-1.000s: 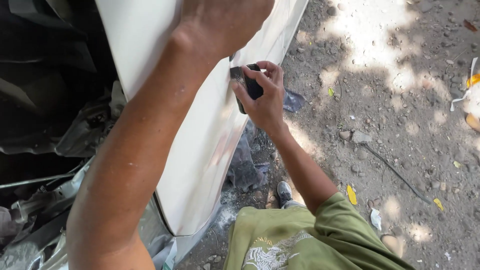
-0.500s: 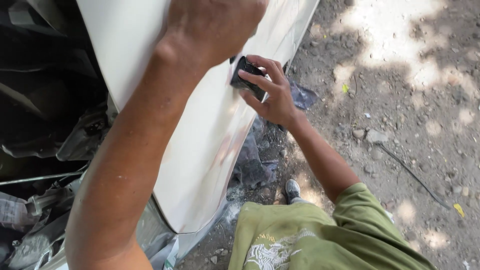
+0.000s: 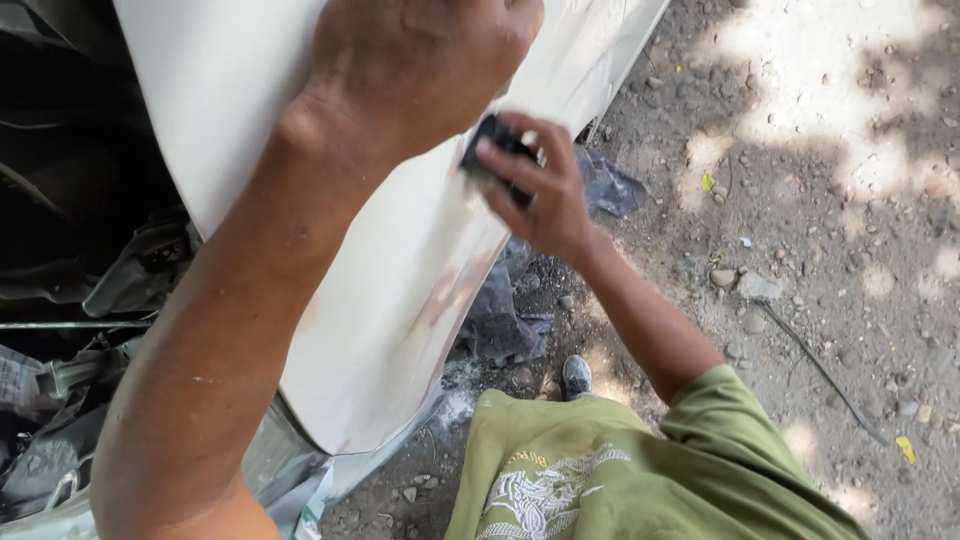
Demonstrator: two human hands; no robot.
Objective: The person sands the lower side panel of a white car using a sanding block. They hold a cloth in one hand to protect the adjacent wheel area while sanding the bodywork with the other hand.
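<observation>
— How are your hands set?

— Your left hand lies knuckles-up on the white car panel, forearm running back toward you; I cannot tell how its fingers sit. Beyond it, your right hand grips a small black sanding block, pressed against the panel.

— Any change?

— The block has slid up the panel, closer to your left hand.

Under me the ground is bare dirt, dappled with sun and strewn with pebbles. My grey shoe stands on it. Beyond the shoe lies a crumpled dark sheet; right of the shoe lie a stone and a thin stick.
</observation>
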